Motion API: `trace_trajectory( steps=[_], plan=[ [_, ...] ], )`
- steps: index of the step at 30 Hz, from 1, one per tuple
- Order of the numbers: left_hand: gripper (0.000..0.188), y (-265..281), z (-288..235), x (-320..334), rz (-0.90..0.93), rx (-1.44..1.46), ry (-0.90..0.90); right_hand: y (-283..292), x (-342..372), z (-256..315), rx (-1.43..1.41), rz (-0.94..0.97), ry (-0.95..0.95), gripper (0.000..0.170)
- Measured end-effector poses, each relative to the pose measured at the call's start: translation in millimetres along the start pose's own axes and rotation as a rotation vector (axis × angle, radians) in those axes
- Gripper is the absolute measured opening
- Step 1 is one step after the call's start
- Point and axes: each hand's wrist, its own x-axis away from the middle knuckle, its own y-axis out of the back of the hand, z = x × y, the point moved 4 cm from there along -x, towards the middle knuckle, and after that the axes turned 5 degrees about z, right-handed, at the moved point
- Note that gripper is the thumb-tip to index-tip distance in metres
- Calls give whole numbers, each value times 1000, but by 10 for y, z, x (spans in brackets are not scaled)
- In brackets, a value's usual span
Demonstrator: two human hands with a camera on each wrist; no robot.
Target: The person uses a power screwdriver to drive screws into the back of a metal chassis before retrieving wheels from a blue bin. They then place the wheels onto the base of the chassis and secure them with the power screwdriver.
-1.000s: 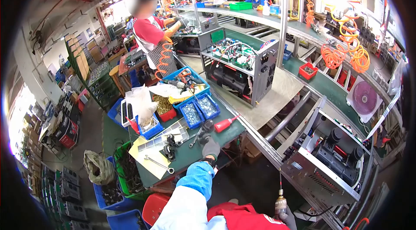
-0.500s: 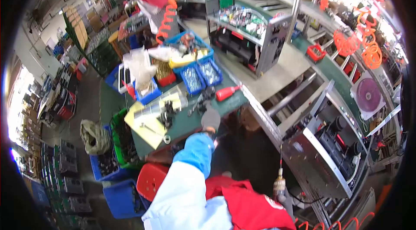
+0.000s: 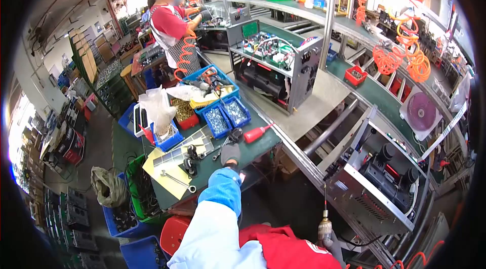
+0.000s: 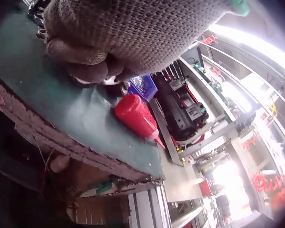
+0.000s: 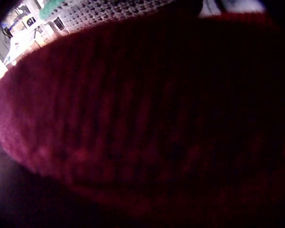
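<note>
My gloved left hand reaches onto the green worktable, its curled fingers gripping a dark castor-like part; in the left wrist view the grey knit glove hides most of that part. A red squeeze bottle lies just right of the hand. Two similar black parts and some wrenches lie to the left, near a clear divided tray. Low at the right, my gloved right hand holds a power screwdriver, its long bit pointing up. Red cloth fills most of the right wrist view.
Blue bins of screws and a tool bin stand at the table's back. An open metal machine housing is on the right rollers, another unit farther back. A red stool is below; a person works behind.
The head view dipped, then rose again. My left hand stays at the dark part beside the red bottle. The right hand still holds the screwdriver upright.
</note>
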Motion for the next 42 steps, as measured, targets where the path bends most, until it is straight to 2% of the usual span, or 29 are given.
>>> trace_trajectory(
  steps=[2,3,5,8,11,12,16,19,20,22,24,25,27,30,33,36,39,42],
  plan=[
    [61,-59,177,-185,98,-68,13,9,-10,2,-1,1,3,68],
    [66,-167,322,-326,143,6,46,19,12,0,-2,3,6,67],
    [65,-334,537,-491,69,64,32,21,14,-4,-3,0,7,64],
    [68,-302,634,-343,144,170,131,-28,4,5,2,8,3,61],
    [70,70,333,165,202,-58,103,-158,7,70,-20,26,-3,60],
    [65,103,311,237,181,-92,92,-186,27,61,-36,31,1,60],
    [60,-8,397,196,202,-58,41,-156,14,-74,-13,-39,5,64],
    [49,-160,472,109,78,-136,-108,-248,78,-126,-41,-34,1,68],
    [45,-265,503,106,221,72,-93,-293,108,-128,-45,-45,-8,70],
    [37,-192,271,496,514,481,-53,-375,146,-66,-3,-45,10,73],
    [20,-215,11,989,826,844,51,-520,269,36,65,-52,48,75],
    [16,-159,-208,1345,962,911,33,-685,357,148,59,-103,14,87],
    [16,-249,-485,1903,1285,998,51,-821,482,310,84,-87,93,80],
    [30,-469,-776,2723,1571,999,51,-797,824,364,80,-188,117,83],
    [27,-674,-988,3467,2031,1210,134,-690,1232,399,46,-185,159,80],
    [25,-727,-1043,4102,2040,1180,200,-573,1639,383,32,-224,198,79],
    [24,-853,-1021,4632,1944,1091,229,-416,2022,345,-11,-266,226,78],
    [28,-925,-991,5135,1943,980,189,-243,2318,226,-51,-305,241,78]
  ],
)
